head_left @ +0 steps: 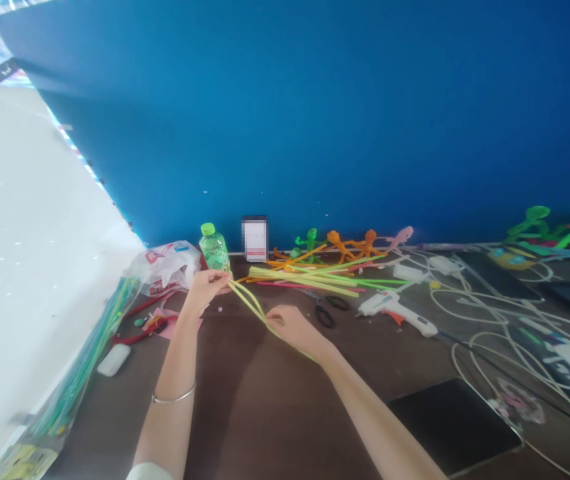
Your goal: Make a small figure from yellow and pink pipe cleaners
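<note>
Slender, bendy pale-yellow strands (251, 297) bow above the dark, smooth bench (249, 400), pinched at one end by the left hand (208, 291) and farther along by the right hand (295, 327). Beyond lie a loose sheaf of straight coloured stems (309, 278) and a ribbon-thin tangle of white cables (469, 307), near a glossy, green-capped bottle (215, 253).

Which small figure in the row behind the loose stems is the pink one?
The pink figure at the row's right end. Its colour sets it apart: the green figure is at the left, with orange figures between.
</note>
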The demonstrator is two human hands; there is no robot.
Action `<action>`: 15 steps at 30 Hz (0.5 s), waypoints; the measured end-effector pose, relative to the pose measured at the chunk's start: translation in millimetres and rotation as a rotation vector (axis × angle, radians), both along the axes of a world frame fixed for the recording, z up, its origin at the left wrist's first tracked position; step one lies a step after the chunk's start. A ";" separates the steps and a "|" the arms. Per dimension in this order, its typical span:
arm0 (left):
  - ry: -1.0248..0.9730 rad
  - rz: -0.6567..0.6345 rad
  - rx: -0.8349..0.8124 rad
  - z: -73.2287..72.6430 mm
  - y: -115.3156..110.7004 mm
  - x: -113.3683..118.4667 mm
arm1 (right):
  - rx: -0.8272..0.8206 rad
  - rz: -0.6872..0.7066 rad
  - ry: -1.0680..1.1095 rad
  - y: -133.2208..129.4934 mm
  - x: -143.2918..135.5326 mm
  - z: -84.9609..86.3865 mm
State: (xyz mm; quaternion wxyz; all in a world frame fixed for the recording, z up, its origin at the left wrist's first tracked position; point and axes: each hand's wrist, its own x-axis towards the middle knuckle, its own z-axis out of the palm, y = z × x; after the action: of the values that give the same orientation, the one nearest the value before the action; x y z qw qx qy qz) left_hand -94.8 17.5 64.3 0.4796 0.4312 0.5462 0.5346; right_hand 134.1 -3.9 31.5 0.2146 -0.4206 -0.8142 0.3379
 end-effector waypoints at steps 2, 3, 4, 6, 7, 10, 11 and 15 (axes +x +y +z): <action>0.006 0.013 0.002 -1.1 0.1 -2.2 | 0.021 -0.052 0.024 4.1 0.3 -3.7; 0.008 0.013 0.001 -1.8 0.0 -3.7 | 0.023 -0.085 0.041 6.3 0.5 -5.7; 0.011 0.008 -0.002 -2.4 -0.1 -5.2 | 0.017 -0.125 0.063 8.5 0.9 -7.6; 0.021 -0.011 -0.010 -2.9 -1.0 -7.7 | -0.029 -0.194 0.132 12.3 2.7 -10.6; 0.026 -0.021 -0.014 -2.6 -1.6 -8.3 | -0.069 -0.212 0.181 13.8 4.0 -11.6; 0.036 -0.047 -0.030 0.2 -4.0 -8.1 | -0.209 -0.206 0.329 16.3 9.2 -11.6; 0.035 -0.049 -0.036 1.3 -4.7 -7.8 | -0.239 -0.194 0.369 16.6 11.0 -10.7; 0.039 -0.096 -0.069 3.5 -6.4 -9.4 | -0.217 -0.135 0.428 16.5 17.3 -5.3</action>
State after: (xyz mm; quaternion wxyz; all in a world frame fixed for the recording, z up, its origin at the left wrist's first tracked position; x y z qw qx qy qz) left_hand -104.2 11.1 67.9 0.5088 0.4504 0.5520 0.4833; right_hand 151.4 12.6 26.2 0.3580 -0.4135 -0.6790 0.4897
